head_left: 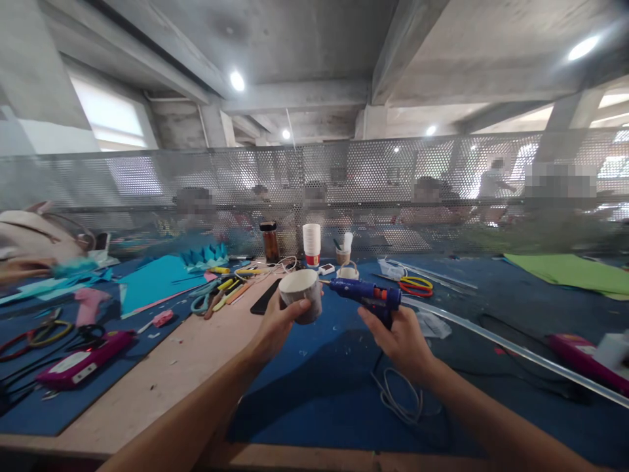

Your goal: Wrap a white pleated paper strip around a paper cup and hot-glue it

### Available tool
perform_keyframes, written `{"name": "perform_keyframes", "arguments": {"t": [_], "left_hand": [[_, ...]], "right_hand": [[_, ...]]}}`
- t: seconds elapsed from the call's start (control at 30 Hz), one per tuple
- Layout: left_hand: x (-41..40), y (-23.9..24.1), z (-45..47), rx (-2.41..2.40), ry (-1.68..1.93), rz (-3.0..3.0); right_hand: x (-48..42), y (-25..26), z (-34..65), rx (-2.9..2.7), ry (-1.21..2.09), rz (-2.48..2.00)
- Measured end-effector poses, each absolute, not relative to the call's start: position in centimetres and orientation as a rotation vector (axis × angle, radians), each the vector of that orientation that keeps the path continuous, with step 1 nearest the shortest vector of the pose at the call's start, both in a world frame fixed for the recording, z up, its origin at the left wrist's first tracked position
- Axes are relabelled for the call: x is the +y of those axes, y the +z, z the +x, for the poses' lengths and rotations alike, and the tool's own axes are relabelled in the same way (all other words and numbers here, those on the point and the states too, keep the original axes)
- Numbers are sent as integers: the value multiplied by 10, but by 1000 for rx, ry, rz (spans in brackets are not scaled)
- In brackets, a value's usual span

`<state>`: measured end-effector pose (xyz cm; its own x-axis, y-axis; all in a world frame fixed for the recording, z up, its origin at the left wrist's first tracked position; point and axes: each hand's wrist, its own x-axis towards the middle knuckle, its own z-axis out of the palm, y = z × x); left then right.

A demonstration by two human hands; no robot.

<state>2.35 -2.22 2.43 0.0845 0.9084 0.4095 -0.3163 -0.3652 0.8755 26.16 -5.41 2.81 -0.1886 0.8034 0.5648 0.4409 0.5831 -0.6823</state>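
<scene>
My left hand (276, 321) is wrapped round a pale grey cup (307, 303), its thumb on the near side and the open rim tilted toward me. In my right hand (403, 337) is a blue hot glue gun (361, 290), its tip pointing left and close to the cup's right side; I cannot tell whether it touches. A long clear glue stick (506, 339) runs out of the gun's back toward the lower right. Behind the cup stand a stack of white paper cups (311, 241) and a small basket (348, 270) with a handle.
A brown jar (269, 242), a black phone (265, 297), scissors (202, 298) and blue paper (160, 278) lie left of centre. Purple power strips (86, 360) sit at both sides. A grey cable (400, 396) coils below the gun. Green paper (570, 275) is far right. A perforated screen (363, 170) closes the back.
</scene>
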Motion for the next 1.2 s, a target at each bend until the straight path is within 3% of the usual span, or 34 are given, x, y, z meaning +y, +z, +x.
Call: {"name": "perform_keyframes", "arguments": {"t": [0.47,1.2], "left_hand": [[-23,24,25,652,1349,1225],[-20,19,25,550,1311,1300]], "right_hand": [[-53,30,258,-1553,928,-968],[-56,28,255,-1692,917,-996]]}}
